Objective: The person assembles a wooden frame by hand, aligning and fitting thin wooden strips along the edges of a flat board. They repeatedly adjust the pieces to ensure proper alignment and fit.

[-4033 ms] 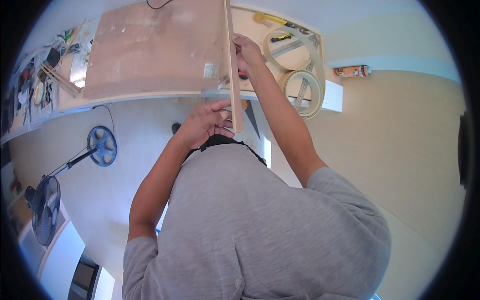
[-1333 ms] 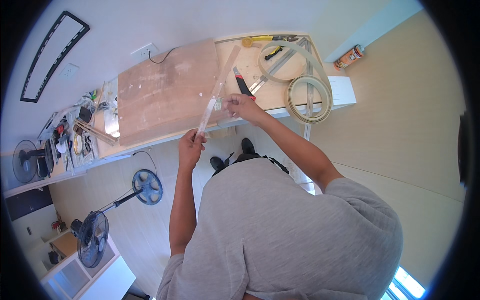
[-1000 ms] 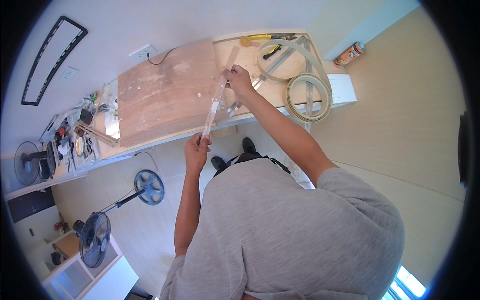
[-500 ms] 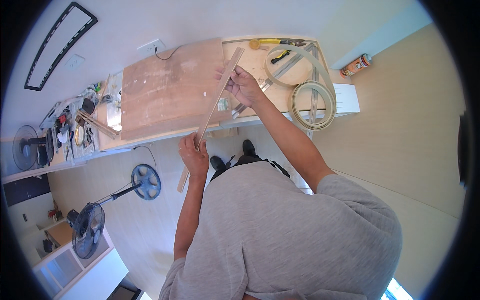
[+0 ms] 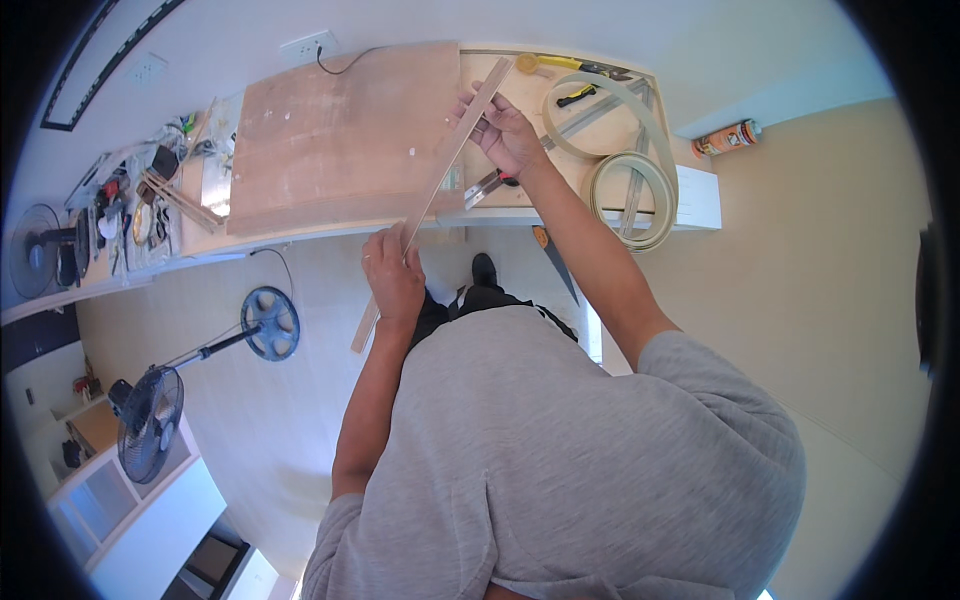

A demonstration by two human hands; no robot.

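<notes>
A long, thin wooden strip [image 5: 440, 188] slants across in front of me, its upper end over the bench and its lower end above the floor. My left hand [image 5: 394, 272] is closed around its lower part. Near the upper end, my right hand [image 5: 508, 135] grips the same strip between thumb and fingers. Beneath it on the bench lies a reddish plywood sheet [image 5: 330, 140]. Just below my right hand are a flat metal tool [image 5: 484, 188] and a small red item, both partly covered by the hand.
Coiled edge-banding rolls [image 5: 668, 205] lie at the bench's right, beside a yellow-handled tool [image 5: 560, 62] and a yellow-black cutter [image 5: 577, 96]. An orange-and-white tube [image 5: 727, 138] stands past them. Tools and bags [image 5: 130, 205] crowd the left end. A standing fan [image 5: 152, 425] is on the left; a handsaw [image 5: 556, 262] shows below the bench edge.
Both hands still hold the strip at much the same slant. My view has shifted; the bench now sits higher in the picture, and the handsaw has come into sight.
</notes>
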